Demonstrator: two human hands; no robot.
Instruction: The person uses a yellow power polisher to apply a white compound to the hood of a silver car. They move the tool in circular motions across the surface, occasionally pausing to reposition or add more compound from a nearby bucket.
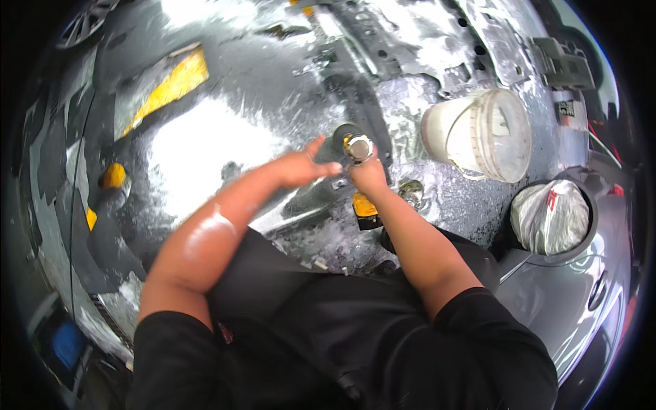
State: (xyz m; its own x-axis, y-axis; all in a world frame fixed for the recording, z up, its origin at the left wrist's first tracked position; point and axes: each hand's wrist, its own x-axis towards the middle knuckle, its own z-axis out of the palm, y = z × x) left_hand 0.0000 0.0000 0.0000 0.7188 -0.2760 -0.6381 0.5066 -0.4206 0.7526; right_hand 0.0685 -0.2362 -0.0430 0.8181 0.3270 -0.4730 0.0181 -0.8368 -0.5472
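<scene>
Head view: right hand grips a power tool, left hand spread beside it

The right hand [370, 176] is wrapped round the grip of a power tool [359, 148], its fingers closed on it. The tool's dark round end lies just ahead of the hand, and its yellow and black battery [367, 208] shows just behind. The left hand [301, 169] is spread, thumb and forefinger held well apart and pointing toward the tool; it has hold of nothing visible, and a gap shows between it and the tool. A white smear [208, 232] marks the left forearm.

Just right of the right hand is a round, shiny object [411, 195], too unclear to identify. Behind the hands, near the black trousers [263, 273], lie small white bits [321, 265]. Around and under it all, the grey floor [249, 75] is streaked white.

Farther right of the right hand is a whitish bucket [471, 133], then a bin [594, 229] with a silvery bag [550, 215]. Well left of the left hand is a yellow-ended object [115, 175]; ahead and left, a yellow patch [174, 85]. Farthest off, ahead and left, is a wheel [83, 24].
</scene>
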